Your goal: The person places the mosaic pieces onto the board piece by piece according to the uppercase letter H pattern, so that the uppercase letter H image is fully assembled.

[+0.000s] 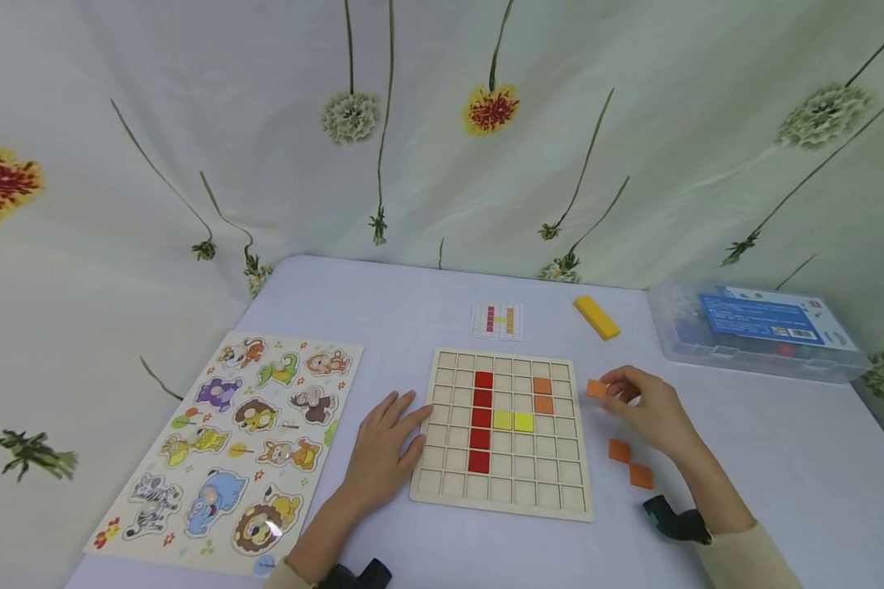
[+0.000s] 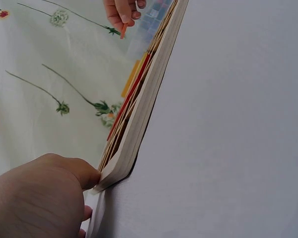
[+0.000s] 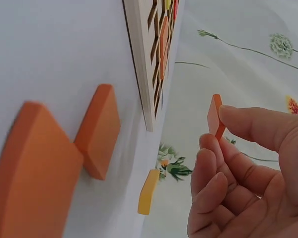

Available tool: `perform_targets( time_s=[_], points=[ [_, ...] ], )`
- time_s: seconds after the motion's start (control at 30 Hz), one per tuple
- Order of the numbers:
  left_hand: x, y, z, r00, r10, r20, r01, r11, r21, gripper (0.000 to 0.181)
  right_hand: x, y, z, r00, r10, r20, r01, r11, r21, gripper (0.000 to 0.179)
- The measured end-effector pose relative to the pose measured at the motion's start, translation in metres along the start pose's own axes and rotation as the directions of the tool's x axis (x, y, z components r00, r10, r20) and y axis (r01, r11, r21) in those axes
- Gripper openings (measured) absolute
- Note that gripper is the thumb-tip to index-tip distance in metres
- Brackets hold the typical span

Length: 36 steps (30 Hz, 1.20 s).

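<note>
Between thumb and fingertips my right hand [image 1: 647,409] pinches an orange square tile [image 3: 215,117], raised just beyond the right edge of a wooden grid board [image 1: 548,496]. My left hand [image 1: 385,448] lies at the board's left side, fingers spread and touching its edge. In the grid stand a column of several red tiles [image 1: 480,417], two yellow tiles [image 1: 513,421] beside its middle, and two orange tiles [image 1: 542,395] at upper right. Two loose orange tiles [image 3: 98,133] lie on the table below my right hand.
A small pattern card [image 1: 497,321] lies behind the board, with a yellow block [image 1: 597,317] to its right. A clear plastic box [image 1: 766,331] stands at the back right. On the left is an animal puzzle board [image 1: 224,450]. A floral cloth [image 1: 442,164] hangs behind the table.
</note>
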<state>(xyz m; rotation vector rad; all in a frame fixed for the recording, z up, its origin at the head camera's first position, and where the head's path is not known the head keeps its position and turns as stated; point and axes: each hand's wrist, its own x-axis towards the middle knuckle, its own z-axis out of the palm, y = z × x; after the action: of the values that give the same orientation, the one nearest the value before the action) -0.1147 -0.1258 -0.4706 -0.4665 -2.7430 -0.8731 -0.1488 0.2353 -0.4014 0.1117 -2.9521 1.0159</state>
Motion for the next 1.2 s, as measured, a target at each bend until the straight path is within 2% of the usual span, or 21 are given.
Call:
perform_targets(
  time_s=[0.17,0.3,0.47,0.73,1.2],
  points=[
    [0.000,0.000,0.001,1.000,0.021,-0.019,-0.021,1.000,0.004,0.039,-0.004,-0.008,0.006,0.998,-0.039,0.051,0.039,0.999,0.014,0.024],
    [-0.001,0.000,0.001,1.000,0.010,-0.008,-0.010,1.000,-0.002,0.039,-0.007,-0.015,0.014,0.992,-0.091,0.092,0.088,0.996,0.035,0.022],
    [-0.001,-0.001,0.001,1.000,0.000,0.004,0.000,1.000,-0.004,0.040,-0.007,-0.022,0.024,0.983,-0.114,0.145,0.107,0.993,0.054,0.021],
    [-0.001,-0.001,0.001,1.000,0.002,0.004,-0.002,1.000,0.003,0.040,-0.003,-0.028,0.036,0.971,-0.142,0.191,0.144,0.990,0.007,0.019],
    [-0.001,-0.001,0.001,1.000,0.002,0.000,-0.002,1.000,0.007,0.039,0.001,-0.036,0.044,0.968,-0.103,0.230,0.111,0.994,-0.023,0.018]
  ],
)
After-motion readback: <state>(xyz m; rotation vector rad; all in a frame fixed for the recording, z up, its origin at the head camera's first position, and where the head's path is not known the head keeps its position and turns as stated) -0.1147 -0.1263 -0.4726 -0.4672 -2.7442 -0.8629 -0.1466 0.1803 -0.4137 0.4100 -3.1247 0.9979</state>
